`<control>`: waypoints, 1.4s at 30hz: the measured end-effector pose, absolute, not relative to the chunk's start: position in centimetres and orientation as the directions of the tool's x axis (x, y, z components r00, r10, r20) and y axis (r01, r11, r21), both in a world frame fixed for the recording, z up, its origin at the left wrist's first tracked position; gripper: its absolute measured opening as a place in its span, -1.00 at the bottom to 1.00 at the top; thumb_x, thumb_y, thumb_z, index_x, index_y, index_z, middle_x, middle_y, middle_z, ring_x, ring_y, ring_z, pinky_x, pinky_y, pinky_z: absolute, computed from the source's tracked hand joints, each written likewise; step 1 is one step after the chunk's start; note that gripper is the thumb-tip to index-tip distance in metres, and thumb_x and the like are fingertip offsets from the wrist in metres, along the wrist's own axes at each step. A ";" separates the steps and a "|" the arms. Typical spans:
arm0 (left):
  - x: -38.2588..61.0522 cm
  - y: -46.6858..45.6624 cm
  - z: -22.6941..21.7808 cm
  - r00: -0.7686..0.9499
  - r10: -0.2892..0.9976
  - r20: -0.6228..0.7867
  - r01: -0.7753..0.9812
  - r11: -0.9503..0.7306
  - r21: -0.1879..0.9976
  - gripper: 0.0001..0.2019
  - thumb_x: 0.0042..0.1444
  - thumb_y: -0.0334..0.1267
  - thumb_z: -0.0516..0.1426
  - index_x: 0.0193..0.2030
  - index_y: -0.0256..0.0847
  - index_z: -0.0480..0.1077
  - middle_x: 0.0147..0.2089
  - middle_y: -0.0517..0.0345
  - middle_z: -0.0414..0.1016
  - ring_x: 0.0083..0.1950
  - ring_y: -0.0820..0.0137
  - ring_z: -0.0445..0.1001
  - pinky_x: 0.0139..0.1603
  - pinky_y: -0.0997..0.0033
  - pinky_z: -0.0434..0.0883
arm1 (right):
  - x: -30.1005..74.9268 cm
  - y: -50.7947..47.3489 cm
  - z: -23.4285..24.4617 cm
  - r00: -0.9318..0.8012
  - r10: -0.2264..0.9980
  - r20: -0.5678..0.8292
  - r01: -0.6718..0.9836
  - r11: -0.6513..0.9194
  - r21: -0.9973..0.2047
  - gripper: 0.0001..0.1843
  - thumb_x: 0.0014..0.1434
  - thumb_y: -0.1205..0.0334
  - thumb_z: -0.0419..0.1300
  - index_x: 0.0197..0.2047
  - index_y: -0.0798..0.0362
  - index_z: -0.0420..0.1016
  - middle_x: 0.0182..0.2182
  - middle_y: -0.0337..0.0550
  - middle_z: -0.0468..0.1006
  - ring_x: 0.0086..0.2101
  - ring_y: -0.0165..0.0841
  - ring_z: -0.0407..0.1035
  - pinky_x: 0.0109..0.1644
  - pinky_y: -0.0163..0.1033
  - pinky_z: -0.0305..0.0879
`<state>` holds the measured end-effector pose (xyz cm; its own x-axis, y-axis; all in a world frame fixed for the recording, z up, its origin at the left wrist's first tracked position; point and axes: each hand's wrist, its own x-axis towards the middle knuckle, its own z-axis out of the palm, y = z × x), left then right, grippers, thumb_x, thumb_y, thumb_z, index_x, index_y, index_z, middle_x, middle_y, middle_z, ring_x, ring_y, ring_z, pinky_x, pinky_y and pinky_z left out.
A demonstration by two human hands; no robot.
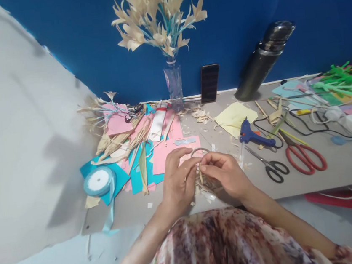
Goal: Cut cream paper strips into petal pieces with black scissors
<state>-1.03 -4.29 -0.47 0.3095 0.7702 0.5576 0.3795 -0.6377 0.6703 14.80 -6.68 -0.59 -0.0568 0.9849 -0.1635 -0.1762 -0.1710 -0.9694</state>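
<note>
My left hand [179, 182] and my right hand [227, 175] meet near the table's front edge. Both have thumb and fingertips pinched together on a thin pale strip of dried husk [201, 175]. A slim tan hoop [200, 149] shows its upper arc just behind the fingertips; the hands hide much of it. Brownish straw-like material [210, 183] lies below the fingers, partly covered by my right hand. Close to my left hand are pink paper [163, 161] and a green-tan husk leaf [143, 169].
A ribbon spool [99, 181] lies left. Black-handled scissors [274, 169], red-handled scissors [306, 157] and a blue glue gun [254, 135] with its cord lie right. Behind stand a bottle [174, 83] of husk flowers [153, 20], a phone [210, 83] and a leaning flask [260, 65].
</note>
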 end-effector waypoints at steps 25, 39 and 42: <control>-1.9 -4.2 -2.6 0.368 0.802 0.470 0.217 -0.566 0.795 -0.83 0.17 -0.46 0.13 -0.23 -0.17 0.55 -0.30 0.13 0.63 -0.27 0.43 0.58 -0.23 0.50 0.49 | 13.3 -9.1 -1.2 0.209 0.976 -0.060 0.222 -0.107 -0.969 -0.90 0.11 0.23 0.27 -0.33 0.08 0.54 -0.48 -0.25 0.53 -0.46 -0.42 0.35 -0.40 -0.37 0.26; 1.4 -11.6 -2.5 0.270 0.936 0.224 0.229 -0.289 0.930 -0.92 0.16 -0.28 0.18 -0.20 -0.16 0.41 -0.31 0.16 0.56 -0.26 0.38 0.56 -0.20 0.42 0.45 | 17.0 -15.3 -1.4 0.136 0.969 0.205 0.339 0.149 -0.929 -0.87 0.22 0.17 0.24 -0.25 0.04 0.56 -0.42 -0.20 0.48 -0.48 -0.41 0.30 -0.42 -0.33 0.22; 1.2 -13.2 -2.4 0.264 0.915 0.304 0.264 -0.372 0.890 -0.93 0.15 -0.31 0.19 -0.21 -0.14 0.42 -0.32 0.17 0.55 -0.28 0.38 0.56 -0.22 0.43 0.45 | 17.2 -16.6 -1.8 0.096 0.964 0.248 0.302 0.209 -0.930 -0.86 0.23 0.16 0.25 -0.23 0.03 0.58 -0.35 -0.15 0.52 -0.43 -0.39 0.35 -0.37 -0.32 0.26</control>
